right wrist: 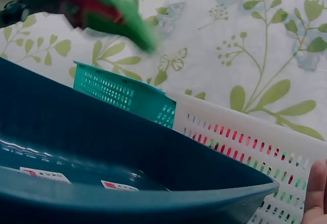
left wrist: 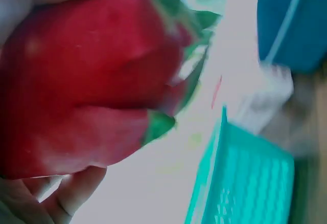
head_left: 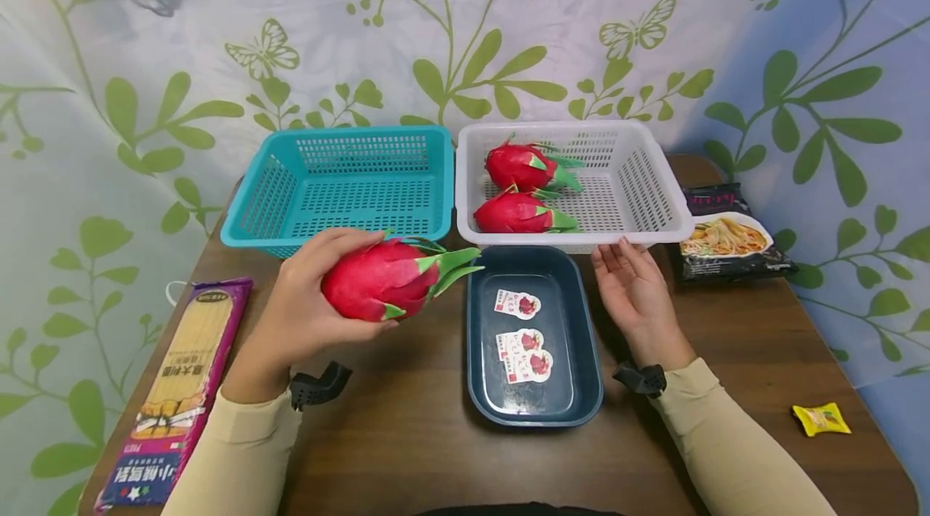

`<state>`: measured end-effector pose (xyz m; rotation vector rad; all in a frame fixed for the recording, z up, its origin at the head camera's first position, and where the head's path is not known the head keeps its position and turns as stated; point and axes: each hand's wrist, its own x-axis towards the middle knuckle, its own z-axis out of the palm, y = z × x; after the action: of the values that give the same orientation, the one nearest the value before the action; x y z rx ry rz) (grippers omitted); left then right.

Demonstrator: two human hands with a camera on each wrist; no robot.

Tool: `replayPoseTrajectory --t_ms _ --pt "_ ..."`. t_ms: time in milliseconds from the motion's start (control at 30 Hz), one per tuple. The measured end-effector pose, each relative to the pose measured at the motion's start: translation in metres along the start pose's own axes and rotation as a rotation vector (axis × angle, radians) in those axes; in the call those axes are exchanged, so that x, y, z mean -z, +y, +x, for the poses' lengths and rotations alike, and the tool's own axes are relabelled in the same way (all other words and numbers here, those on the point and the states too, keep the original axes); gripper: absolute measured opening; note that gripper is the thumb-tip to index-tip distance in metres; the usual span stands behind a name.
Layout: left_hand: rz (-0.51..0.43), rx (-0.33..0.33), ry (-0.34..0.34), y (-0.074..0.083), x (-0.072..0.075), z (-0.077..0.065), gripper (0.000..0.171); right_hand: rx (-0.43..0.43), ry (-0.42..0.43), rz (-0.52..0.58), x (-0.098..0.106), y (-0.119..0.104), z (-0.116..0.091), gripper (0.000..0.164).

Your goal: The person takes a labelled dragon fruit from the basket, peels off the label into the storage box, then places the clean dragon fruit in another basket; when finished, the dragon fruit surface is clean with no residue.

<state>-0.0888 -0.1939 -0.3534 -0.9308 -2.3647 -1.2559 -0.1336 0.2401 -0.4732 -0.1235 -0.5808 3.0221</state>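
My left hand (head_left: 308, 298) grips a red dragon fruit (head_left: 378, 280) with green leaf tips, holding it up in front of the teal basket (head_left: 337, 244). Thumb and fingers wrap its near end, and the leaves point right. In the left wrist view the same dragon fruit (left wrist: 92, 75) fills the left side. My right hand (head_left: 639, 298) is palm up with relaxed fingers, its fingertips right at the front rim of the white basket (head_left: 574, 240). Inside that basket lie two more dragon fruits, one farther back (head_left: 519, 166) and one nearer (head_left: 516, 213).
Between my hands sits a dark blue tray (head_left: 534, 411) holding three dragon fruit stickers (head_left: 517, 304). A purple pasta pack (head_left: 178, 395) lies at the left table edge. A black noodle packet (head_left: 734, 258) is beside the white basket, and a small yellow packet (head_left: 821, 419) lies at right.
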Motion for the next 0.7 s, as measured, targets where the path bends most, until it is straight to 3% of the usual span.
replayPoseTrajectory --t_ms 67,167,300,400,500,700 --pt "-0.051 -0.024 -0.017 0.003 -0.01 0.021 0.095 0.003 -0.005 -0.001 0.0 -0.002 0.0 0.03" --pt "-0.094 -0.028 -0.008 0.005 -0.037 0.054 0.092 0.012 -0.01 -0.003 0.001 -0.004 0.0 0.029" --pt "-0.072 -0.009 0.023 0.005 -0.087 0.099 0.088 0.012 -0.015 0.0 0.002 -0.004 0.002 0.019" --pt "-0.014 0.006 0.008 0.004 -0.129 0.131 0.087 0.007 -0.02 -0.004 0.002 -0.002 0.003 0.014" --pt "0.098 0.063 -0.046 0.004 -0.168 0.161 0.089 0.008 -0.021 -0.018 0.001 0.0 0.003 0.016" --pt "0.351 0.294 -0.112 0.007 -0.234 0.205 0.096 0.01 -0.015 -0.035 0.001 0.0 -0.001 0.025"
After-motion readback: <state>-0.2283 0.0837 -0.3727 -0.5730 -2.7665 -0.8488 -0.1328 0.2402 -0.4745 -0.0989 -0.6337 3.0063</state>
